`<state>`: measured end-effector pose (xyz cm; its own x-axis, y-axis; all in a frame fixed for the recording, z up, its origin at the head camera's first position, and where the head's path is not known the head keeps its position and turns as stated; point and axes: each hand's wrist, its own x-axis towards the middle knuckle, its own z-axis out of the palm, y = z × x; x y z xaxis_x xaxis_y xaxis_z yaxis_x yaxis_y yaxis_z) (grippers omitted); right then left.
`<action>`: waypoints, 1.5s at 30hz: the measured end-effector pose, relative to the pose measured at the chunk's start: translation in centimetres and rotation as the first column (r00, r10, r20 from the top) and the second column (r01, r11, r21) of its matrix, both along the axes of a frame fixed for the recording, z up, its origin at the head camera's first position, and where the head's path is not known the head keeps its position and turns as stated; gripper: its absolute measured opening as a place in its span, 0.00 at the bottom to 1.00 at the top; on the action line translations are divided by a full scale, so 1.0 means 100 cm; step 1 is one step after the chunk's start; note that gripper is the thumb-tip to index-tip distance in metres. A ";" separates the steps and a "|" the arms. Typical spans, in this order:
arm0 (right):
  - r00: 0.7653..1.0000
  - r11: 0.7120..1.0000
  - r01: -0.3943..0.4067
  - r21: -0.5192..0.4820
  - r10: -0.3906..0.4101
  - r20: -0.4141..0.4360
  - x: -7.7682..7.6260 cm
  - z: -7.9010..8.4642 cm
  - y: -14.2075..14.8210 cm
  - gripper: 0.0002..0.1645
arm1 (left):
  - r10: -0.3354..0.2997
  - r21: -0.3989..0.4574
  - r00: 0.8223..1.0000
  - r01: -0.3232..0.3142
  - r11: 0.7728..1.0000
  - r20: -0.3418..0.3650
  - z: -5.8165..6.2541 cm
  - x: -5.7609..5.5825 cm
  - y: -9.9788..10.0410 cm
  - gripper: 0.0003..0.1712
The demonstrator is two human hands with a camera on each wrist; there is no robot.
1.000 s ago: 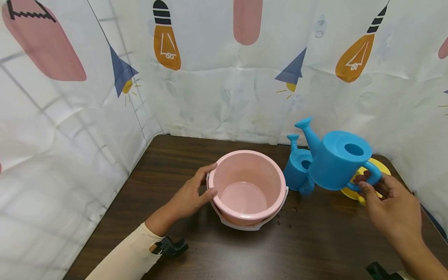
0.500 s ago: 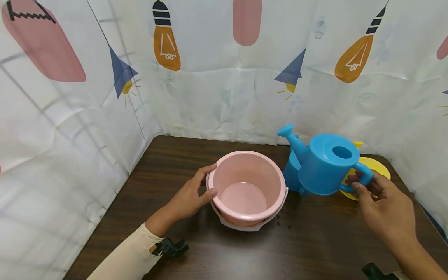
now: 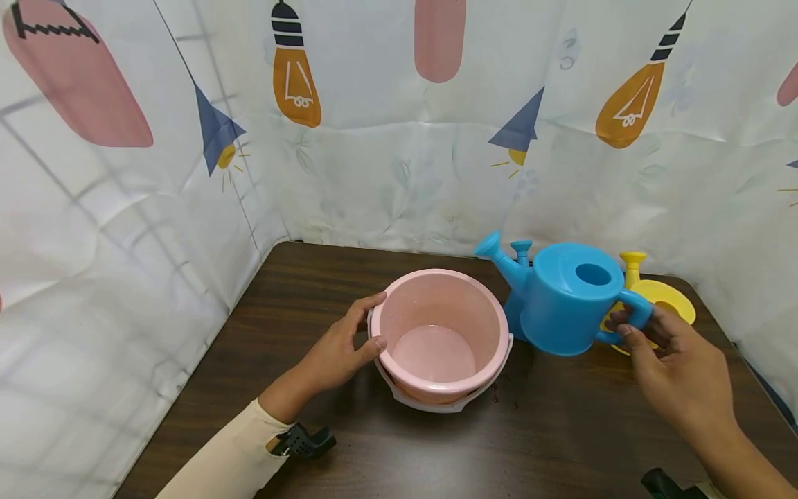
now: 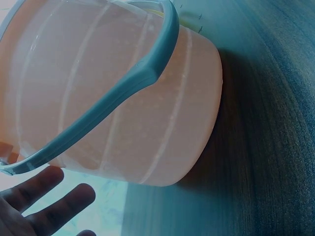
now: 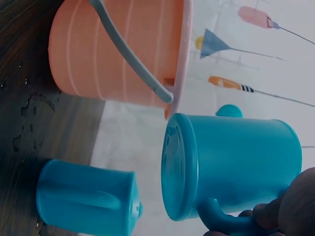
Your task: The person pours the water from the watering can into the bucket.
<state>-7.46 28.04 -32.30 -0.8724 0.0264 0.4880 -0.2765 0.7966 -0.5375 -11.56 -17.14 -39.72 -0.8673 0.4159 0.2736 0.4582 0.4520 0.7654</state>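
Observation:
In the head view, a pink bucket (image 3: 436,305) with a pale handle stands upright mid-table. My left hand (image 3: 333,346) rests at its left rim, thumb tip on the edge and index finger against the side. Straight, spread fingers (image 4: 61,209) show beside the bucket in the left wrist view. My right hand (image 3: 679,367) grips the handle of a larger blue watering can (image 3: 561,305), raised off the table, its spout pointing left toward the bucket. A smaller blue watering can (image 5: 86,196) stands on the table, partly hidden behind the larger one in the head view.
A yellow watering can (image 3: 667,298) stands at the back right, partly covered by the right hand and the larger can. Water drops (image 3: 495,394) lie on the dark wooden table (image 3: 374,450) beside the bucket. A printed white curtain (image 3: 386,173) hangs behind and to the left.
The right hand has moved left and slightly down with the larger blue watering can, its spout now nearer the bucket. More of the yellow can shows. The left hand and bucket have stayed put.

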 end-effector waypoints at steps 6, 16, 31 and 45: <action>0.999 0.999 -0.031 0.007 0.031 -0.015 -0.001 0.000 -0.003 0.17 | 0.002 0.003 1.000 -0.002 1.000 0.014 0.000 0.001 0.000 0.40; 0.999 0.998 -0.045 0.032 0.046 -0.022 -0.002 0.002 -0.005 0.24 | 0.005 -0.003 1.000 -0.005 1.000 0.023 0.001 0.001 0.001 0.40; 0.998 0.992 -0.057 0.109 0.059 -0.022 -0.006 0.012 -0.010 0.28 | 0.005 -0.001 1.000 -0.005 1.000 0.024 0.002 -0.001 0.001 0.40; 0.986 0.974 -0.118 0.195 0.137 -0.090 -0.014 0.023 -0.013 0.28 | 0.006 -0.003 1.000 -0.006 1.000 0.005 0.000 0.000 0.000 0.41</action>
<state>-8.86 26.73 -30.02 -0.8078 -0.1827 0.5605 -0.4283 0.8352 -0.3450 -11.55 -17.12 -39.71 -0.8712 0.4115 0.2678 0.4513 0.4566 0.7667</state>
